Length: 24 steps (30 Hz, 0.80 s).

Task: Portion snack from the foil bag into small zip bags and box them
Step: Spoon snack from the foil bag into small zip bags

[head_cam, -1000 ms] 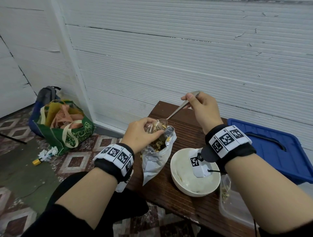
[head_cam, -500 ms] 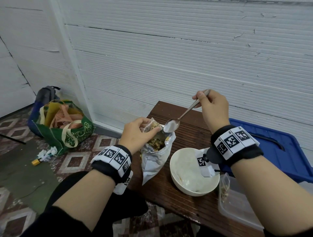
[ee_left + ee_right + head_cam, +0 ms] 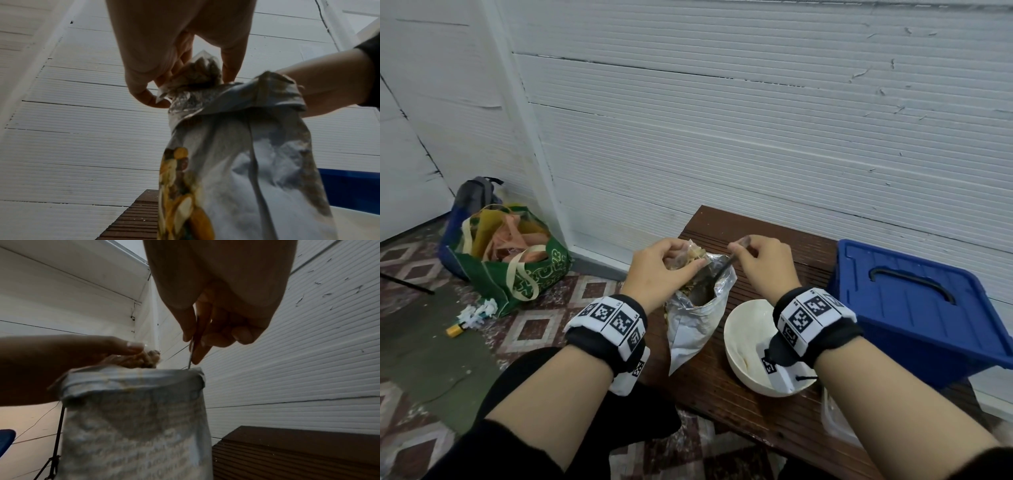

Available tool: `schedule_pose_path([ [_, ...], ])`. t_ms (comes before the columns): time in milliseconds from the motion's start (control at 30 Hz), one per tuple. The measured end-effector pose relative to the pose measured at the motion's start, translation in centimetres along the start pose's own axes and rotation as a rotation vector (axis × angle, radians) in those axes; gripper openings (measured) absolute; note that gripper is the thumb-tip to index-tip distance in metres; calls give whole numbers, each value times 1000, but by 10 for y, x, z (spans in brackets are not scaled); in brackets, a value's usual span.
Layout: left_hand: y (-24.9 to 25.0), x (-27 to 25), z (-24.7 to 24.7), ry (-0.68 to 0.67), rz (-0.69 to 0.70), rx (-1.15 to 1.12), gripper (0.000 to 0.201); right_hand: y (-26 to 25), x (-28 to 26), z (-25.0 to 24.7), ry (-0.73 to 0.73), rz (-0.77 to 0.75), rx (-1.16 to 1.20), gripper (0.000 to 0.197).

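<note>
The silver foil bag (image 3: 697,318) stands open on the brown table (image 3: 767,407), its rim folded down. My left hand (image 3: 662,265) pinches a small clear zip bag (image 3: 683,255) part-filled with snack, held over the foil bag's mouth; the zip bag (image 3: 197,73) shows between my fingers in the left wrist view. My right hand (image 3: 760,260) grips a metal spoon (image 3: 717,274) whose bowl is down inside the foil bag (image 3: 135,423). The spoon (image 3: 190,360) handle runs from my fingers into the opening.
A white bowl (image 3: 743,346) sits right of the foil bag under my right wrist. A blue lidded box (image 3: 914,308) stands at the table's right. A clear plastic container (image 3: 832,421) lies at the near right edge. A green tote (image 3: 517,260) and backpack sit on the floor, left.
My right hand has come down and left, taking the spoon from above the zip bag into the foil bag. My left hand kept holding the zip bag.
</note>
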<state>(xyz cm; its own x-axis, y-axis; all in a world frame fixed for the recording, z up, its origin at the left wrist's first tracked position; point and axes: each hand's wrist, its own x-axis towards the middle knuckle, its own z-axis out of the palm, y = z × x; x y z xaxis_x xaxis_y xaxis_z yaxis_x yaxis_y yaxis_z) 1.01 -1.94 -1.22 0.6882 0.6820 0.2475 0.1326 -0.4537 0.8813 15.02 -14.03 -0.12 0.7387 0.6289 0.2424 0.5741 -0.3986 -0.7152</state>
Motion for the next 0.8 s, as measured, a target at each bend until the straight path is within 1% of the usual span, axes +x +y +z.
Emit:
schedule_pose_path([
  [67,1,-1,-1,-3,13,-19,24,2,-1,1,-12,28,5,19],
  [167,4,-2,-1,-16,36,-71,24,0,-2,-3,-8,28,71,17],
  [333,13,-1,-2,30,47,-139,28,-4,-3,-13,95,51,184,25],
  [433,22,-2,-1,33,57,-207,30,-4,-2,-19,125,59,197,24],
  [533,30,-4,3,16,74,-257,30,-5,-1,-23,228,-20,132,16],
  [600,35,-4,8,1,82,-291,30,-11,-4,-29,264,-73,104,16],
  [700,42,-5,15,-19,102,-306,30,-20,-9,-42,178,-96,169,32],
  [733,45,-6,18,-28,108,-310,30,-22,-10,-46,139,-77,205,34],
  [800,52,-7,24,-47,117,-332,31,-23,-13,-53,67,-24,260,31],
])
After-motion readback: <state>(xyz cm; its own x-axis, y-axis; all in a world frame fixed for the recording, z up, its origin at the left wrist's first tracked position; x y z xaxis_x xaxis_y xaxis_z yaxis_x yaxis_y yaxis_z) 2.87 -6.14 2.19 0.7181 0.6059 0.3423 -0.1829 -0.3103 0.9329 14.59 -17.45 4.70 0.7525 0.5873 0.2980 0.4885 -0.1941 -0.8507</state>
